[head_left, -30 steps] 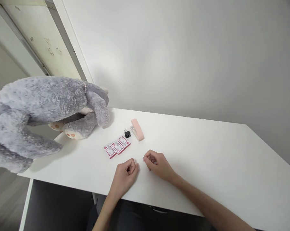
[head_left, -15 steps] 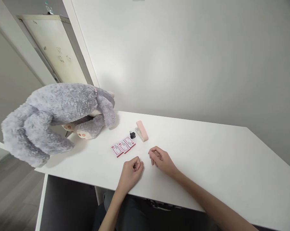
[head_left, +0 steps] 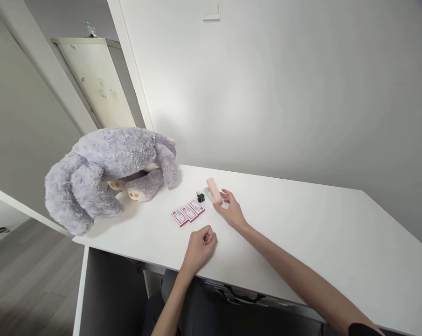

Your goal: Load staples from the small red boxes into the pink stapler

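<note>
A pink stapler (head_left: 214, 190) lies on the white table. My right hand (head_left: 231, 208) is at its near end, thumb at the near edge and fingers along the right side, closed around it. The contact under the fingers is partly hidden. Curled into a loose fist, my left hand (head_left: 201, 245) rests on the table near its front edge, with nothing visible in it. Between my left hand and the stapler are three small red-and-white boxes (head_left: 189, 213) in a slanting row. A small black object with a pale tip (head_left: 200, 197) sits just left of the stapler.
A large grey plush toy (head_left: 116, 154) slumps over the left end of the table (head_left: 301, 224). The wall (head_left: 266, 93) rises behind the table. A pale cabinet (head_left: 99, 84) stands beyond at the left. Below the front edge is a dark bag-like item with a strap (head_left: 237, 296).
My right hand has moved forward from the bare tabletop to the stapler and closed around its near end. My left hand stays in a fist. The camera view has shifted slightly.
</note>
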`<state>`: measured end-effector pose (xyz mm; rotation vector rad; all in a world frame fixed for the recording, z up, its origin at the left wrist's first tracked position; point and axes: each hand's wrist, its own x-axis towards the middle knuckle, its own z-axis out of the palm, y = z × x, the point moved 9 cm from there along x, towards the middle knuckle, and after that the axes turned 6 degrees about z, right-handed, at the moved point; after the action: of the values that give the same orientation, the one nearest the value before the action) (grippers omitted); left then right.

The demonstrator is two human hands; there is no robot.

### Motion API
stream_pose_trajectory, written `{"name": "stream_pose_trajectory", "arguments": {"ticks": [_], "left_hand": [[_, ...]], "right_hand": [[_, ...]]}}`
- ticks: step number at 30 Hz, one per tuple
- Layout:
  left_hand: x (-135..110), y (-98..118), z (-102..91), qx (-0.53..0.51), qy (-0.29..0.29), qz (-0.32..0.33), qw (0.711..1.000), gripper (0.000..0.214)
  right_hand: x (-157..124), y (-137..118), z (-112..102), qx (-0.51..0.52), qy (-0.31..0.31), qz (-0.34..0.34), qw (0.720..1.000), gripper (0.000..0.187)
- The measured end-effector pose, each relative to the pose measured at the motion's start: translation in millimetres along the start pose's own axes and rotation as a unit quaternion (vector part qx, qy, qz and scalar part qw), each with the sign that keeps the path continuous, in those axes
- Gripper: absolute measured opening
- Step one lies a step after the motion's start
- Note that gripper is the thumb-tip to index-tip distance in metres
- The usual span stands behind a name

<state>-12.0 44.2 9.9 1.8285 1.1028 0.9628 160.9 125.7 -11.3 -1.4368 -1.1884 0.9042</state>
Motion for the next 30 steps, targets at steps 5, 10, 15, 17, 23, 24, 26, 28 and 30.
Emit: {"name": "stream_pose_trajectory", "arguments": {"ticks": [5,10,15,17,23,24,26,28,30], "left_hand": [[-0.2,1.6,-0.2,0.000,0.001,0.002,1.000,0.033],[0.0,1.5,-0.7,0.002,0.003,0.001,1.000,0.033],[-0.5,1.8,-1.4,0.007,0.002,-0.003,1.000,0.033],[-0.7,1.7,-1.8,0.008,0.002,-0.006,1.000,0.034],[-1.0,3.7,-1.6,0.012,-0.003,-0.013,1.000,0.036],[-1.0,4.3,-1.7,0.014,-0.003,-0.015,1.000,0.036],[-0.9,5.7,-2.1,0.016,-0.002,-0.018,1.000,0.037],[-0.8,6.9,-2.6,0.016,0.000,-0.021,1.000,0.038],[-0.7,7.2,-3.1,0.012,0.001,-0.025,1.000,0.038]], "right_hand": [[18.6,-0.1,17.4,0.015,0.008,0.028,0.999,0.063],[21.3,-3.6,10.5,0.016,0.022,0.025,0.999,0.046],[2.3,-6.1,-19.0,0.030,0.024,0.015,0.999,0.046],[-8.5,-4.7,-34.1,0.036,0.017,0.015,0.999,0.049],[-38.9,1.6,-63.5,0.099,-0.052,0.040,0.993,0.053],[-43.1,1.0,-64.6,0.102,-0.068,0.041,0.992,0.052],[-50.8,-0.7,-63.6,0.099,-0.100,0.041,0.989,0.052],[-57.7,-3.5,-59.6,0.092,-0.134,0.038,0.986,0.052],[-63.9,-7.3,-54.3,0.083,-0.169,0.033,0.982,0.051]]}}
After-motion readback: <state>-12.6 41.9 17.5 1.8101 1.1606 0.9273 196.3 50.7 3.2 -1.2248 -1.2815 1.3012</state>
